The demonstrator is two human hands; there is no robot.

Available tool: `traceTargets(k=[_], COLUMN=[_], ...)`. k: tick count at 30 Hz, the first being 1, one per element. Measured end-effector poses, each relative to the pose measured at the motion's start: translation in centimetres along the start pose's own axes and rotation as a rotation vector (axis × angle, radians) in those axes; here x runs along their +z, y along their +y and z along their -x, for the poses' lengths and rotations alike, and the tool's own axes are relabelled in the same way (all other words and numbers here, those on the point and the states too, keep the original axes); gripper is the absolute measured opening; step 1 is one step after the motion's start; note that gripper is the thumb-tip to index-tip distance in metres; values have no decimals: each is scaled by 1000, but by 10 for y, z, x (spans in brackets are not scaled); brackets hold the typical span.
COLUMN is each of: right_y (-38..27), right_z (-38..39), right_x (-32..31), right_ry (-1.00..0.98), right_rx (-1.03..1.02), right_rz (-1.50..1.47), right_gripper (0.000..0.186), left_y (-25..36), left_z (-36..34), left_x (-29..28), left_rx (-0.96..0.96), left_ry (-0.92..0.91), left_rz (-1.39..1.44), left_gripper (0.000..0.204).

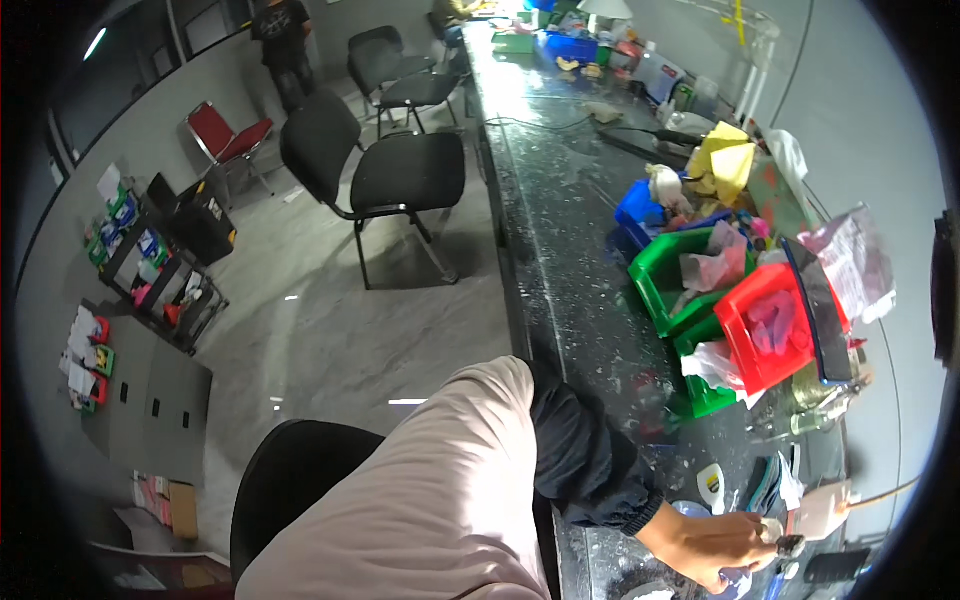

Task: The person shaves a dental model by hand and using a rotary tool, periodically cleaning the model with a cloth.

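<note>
My left hand [708, 545] reaches in from a dark oversleeve, palm down, over the near right end of the dark bench. Its fingers are curled and closed at a small pale thing and a dark-tipped piece [790, 546]; what they grip is too small and covered to name. Below the thumb lies a pale purple plastic-looking thing [738, 582]. Beside the hand are a white flat piece with a yellow mark [711, 488], dark grey-teal strips [765, 485] and a pinkish flat block [820, 510]. My right hand is not in view.
Green [655, 285] and red [765, 365] bins holding plastic bags stand along the wall side of the bench [560, 280], with a dark slab-like device [818, 310] leaning there. Glass bottles [815, 415] stand near them. Black chairs [410, 172] and a standing person [283, 45] are further off.
</note>
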State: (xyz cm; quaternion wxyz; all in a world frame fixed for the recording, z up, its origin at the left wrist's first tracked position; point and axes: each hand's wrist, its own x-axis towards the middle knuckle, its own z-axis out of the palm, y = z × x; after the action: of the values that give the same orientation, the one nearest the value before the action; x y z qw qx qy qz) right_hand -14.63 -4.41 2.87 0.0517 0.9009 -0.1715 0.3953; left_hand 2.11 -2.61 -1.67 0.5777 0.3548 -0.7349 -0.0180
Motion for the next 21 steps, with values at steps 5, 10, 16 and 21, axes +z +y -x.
traceTargets(k=[5, 10, 16, 21], right_y=[-2, -2, 8, 11], right_z=[-5, -9, -13, -10], right_x=[26, 42, 53, 58], right_ry=[29, 43, 41, 59], right_rx=[46, 59, 73, 85], right_rz=[-22, -29, -50, -55], right_gripper=[12, 13, 15, 16], left_y=[0, 0, -6, -8], left_z=[-6, -15, -16, -12], left_x=[-6, -11, -8, -4], left_rx=[100, 264, 233, 212], left_ry=[-55, -52, -101, -141], left_rz=[-101, -313, -320, -312], left_gripper=[24, 22, 24, 27])
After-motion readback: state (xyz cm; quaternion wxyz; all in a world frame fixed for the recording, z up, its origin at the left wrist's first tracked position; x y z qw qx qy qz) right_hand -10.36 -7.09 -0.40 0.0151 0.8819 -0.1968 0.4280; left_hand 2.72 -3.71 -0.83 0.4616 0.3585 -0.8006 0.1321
